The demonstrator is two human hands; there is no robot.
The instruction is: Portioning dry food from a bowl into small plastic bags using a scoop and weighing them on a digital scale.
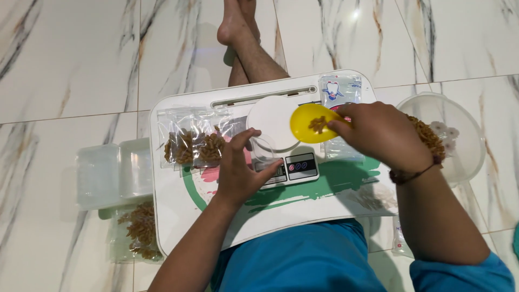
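My right hand (381,134) holds a small yellow scoop (311,123) with a few brown pasta pieces in it, tilted over the white kitchen scale (278,116). My left hand (240,170) holds a small clear bag (264,147) open on the scale's front edge, thumb and fingers around it. Filled clear bags of brown pasta (192,146) lie in a row just left of my left hand, on the white lap tray (178,216).
A clear bowl of brown pasta (459,135) stands on the floor at the right. Empty clear bags (340,89) lie at the tray's back right. Clear plastic boxes (113,173) and more filled bags (138,230) sit on the marble floor at left. My legs stretch out beyond the tray.
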